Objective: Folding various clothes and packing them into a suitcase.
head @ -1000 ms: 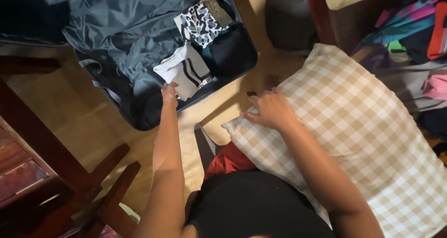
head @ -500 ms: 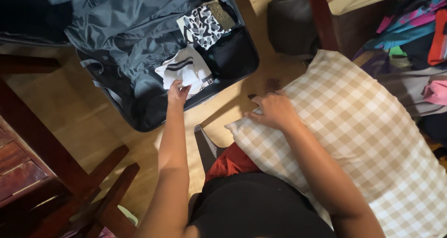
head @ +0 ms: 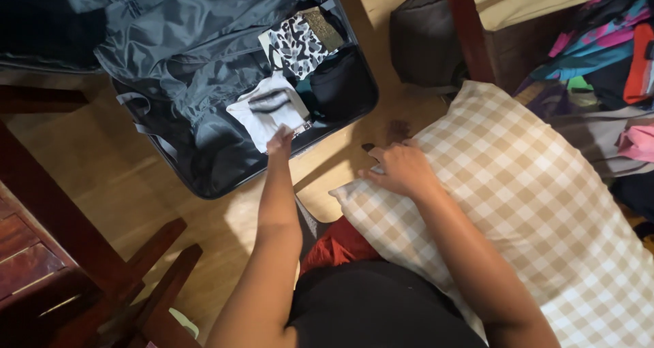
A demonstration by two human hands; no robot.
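The left hand (head: pixel 279 140) reaches to the middle of the frame and pinches the near edge of a folded white garment (head: pixel 267 109), which lies in the open dark suitcase (head: pixel 204 164) at upper centre, beside a black-and-white patterned cloth (head: pixel 300 45); the right hand (head: pixel 402 167) rests flat, fingers loosely spread, on the corner of a beige checked pillow (head: pixel 531 205) at right. The step in hand looks like settling the white piece among the packed clothes; a next move would call for a light press to keep its fold square.
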